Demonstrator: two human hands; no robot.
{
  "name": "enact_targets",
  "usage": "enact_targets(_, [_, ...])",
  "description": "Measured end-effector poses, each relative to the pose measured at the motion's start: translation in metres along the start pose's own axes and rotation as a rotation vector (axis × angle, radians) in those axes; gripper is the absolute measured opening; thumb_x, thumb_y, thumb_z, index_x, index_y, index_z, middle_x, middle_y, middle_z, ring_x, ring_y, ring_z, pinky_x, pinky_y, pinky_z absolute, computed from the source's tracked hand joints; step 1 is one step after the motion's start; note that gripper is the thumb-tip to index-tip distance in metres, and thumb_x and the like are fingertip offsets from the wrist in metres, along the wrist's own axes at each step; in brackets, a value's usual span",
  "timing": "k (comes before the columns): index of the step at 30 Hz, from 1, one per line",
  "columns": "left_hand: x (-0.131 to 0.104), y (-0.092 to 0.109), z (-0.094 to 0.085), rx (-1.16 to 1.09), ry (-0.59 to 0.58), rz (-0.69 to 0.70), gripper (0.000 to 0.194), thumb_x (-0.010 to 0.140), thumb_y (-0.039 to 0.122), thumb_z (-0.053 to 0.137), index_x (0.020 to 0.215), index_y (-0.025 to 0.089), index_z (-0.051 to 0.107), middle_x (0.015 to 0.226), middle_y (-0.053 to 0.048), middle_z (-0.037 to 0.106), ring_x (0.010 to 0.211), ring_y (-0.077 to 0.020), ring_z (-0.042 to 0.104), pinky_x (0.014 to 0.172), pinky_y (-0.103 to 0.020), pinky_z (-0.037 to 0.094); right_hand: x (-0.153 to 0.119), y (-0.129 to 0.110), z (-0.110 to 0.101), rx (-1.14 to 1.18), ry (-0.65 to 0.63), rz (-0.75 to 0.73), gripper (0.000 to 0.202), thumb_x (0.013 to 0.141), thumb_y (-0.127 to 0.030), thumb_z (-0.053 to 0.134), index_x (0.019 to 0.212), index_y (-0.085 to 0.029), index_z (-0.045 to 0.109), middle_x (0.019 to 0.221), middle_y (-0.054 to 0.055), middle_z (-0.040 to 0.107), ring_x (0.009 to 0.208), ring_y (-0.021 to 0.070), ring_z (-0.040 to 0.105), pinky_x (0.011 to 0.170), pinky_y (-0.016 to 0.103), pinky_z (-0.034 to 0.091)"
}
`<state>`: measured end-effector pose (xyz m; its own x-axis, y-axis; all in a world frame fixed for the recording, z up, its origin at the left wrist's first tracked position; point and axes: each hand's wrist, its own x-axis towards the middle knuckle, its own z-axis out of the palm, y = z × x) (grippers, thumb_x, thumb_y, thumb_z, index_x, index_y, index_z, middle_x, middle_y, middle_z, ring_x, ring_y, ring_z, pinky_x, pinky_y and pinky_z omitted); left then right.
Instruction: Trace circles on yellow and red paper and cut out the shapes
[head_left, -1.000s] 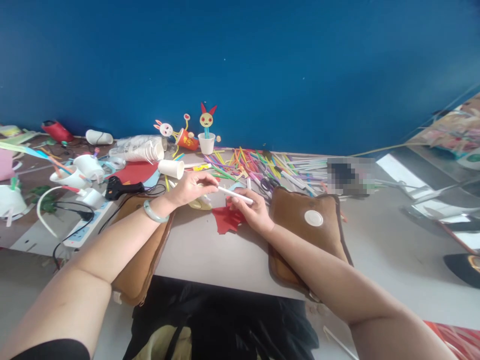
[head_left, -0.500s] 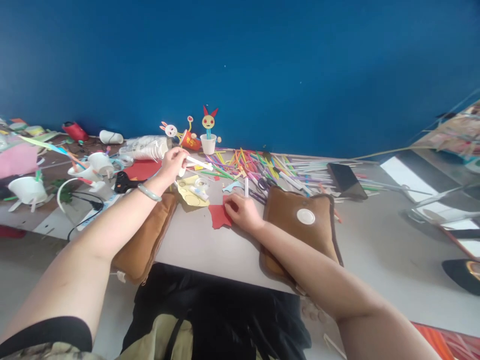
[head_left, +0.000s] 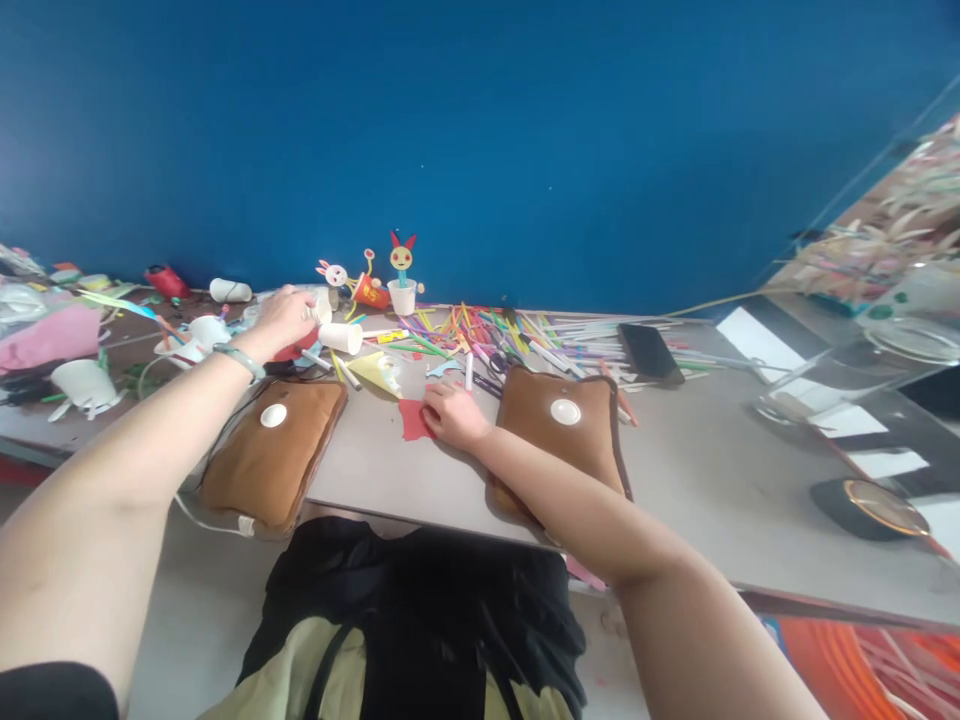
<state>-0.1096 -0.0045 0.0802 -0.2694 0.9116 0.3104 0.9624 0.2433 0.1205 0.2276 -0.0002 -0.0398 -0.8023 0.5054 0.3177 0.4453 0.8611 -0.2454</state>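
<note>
1. Twelve o'clock is toward the wall, with the red paper [head_left: 413,420] at the centre. The left hand [head_left: 285,318] has gone out to ten o'clock, to the end of the paper-cup stack [head_left: 325,303]; its fingers bend there, but I cannot tell whether they grip.
2. The white marker it held half a second ago no longer shows in its grasp. A white stick [head_left: 318,358] lies just below; I cannot tell if it is that one.
3. The right hand [head_left: 456,412] stays on the red paper, covering its three-o'clock side, fingers curled; whether they pinch it is hidden. So the hands now work apart.
4. Around: brown pouches at nine [head_left: 274,455] and three [head_left: 564,425], hemming in the space; smartphone [head_left: 650,353] between two and three.
5. A tipped paper cup [head_left: 342,338] and yellow paper [head_left: 371,372] lie between left hand and red paper.
</note>
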Motion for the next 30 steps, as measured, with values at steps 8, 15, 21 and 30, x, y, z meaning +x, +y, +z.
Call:
enact_targets(8, [-0.082,0.109,0.034,-0.083,-0.279,0.793,0.027,0.085,0.022,0.05,0.105,0.02,0.069,0.116,-0.009,0.065,0.106,-0.0251,0.063,0.1,-0.04,0.046,0.001,-0.01,-0.007,-0.098,-0.131,0.005,0.023,0.094,-0.014,0.049,0.1,-0.01,0.071,0.104,0.016,0.067,0.1,0.0239,0.056,0.092,0.035,0.043])
enact_targets(15, [-0.076,0.133,0.052,-0.186,-0.598,0.582,0.023,0.072,0.025,0.066,0.094,0.02,0.067,0.096,-0.009,0.067,0.09,-0.0257,0.064,0.08,-0.034,0.048,0.0,-0.019,-0.02,-0.142,-0.185,0.023,0.02,0.093,-0.014,0.053,0.102,-0.013,0.072,0.098,0.013,0.071,0.096,0.0241,0.063,0.086,0.033,0.046])
enact_targets(21, [-0.063,0.132,0.059,-0.167,-0.668,0.558,0.034,0.064,0.043,0.075,0.087,0.021,0.063,0.087,-0.006,0.067,0.077,-0.0262,0.063,0.064,-0.033,0.043,0.001,-0.029,-0.03,-0.162,-0.2,0.043,0.017,0.093,-0.02,0.059,0.104,-0.014,0.071,0.098,0.011,0.073,0.098,0.0241,0.066,0.087,0.032,0.045])
enact_targets(30, [-0.052,0.123,0.085,-0.299,-0.737,0.547,0.034,0.058,0.039,0.078,0.084,0.021,0.064,0.09,-0.004,0.066,0.084,-0.0258,0.062,0.066,-0.032,0.042,0.008,-0.017,-0.065,-0.317,-0.231,0.277,0.021,0.092,-0.021,0.057,0.107,-0.014,0.069,0.102,0.013,0.075,0.1,0.0241,0.068,0.091,0.034,0.04])
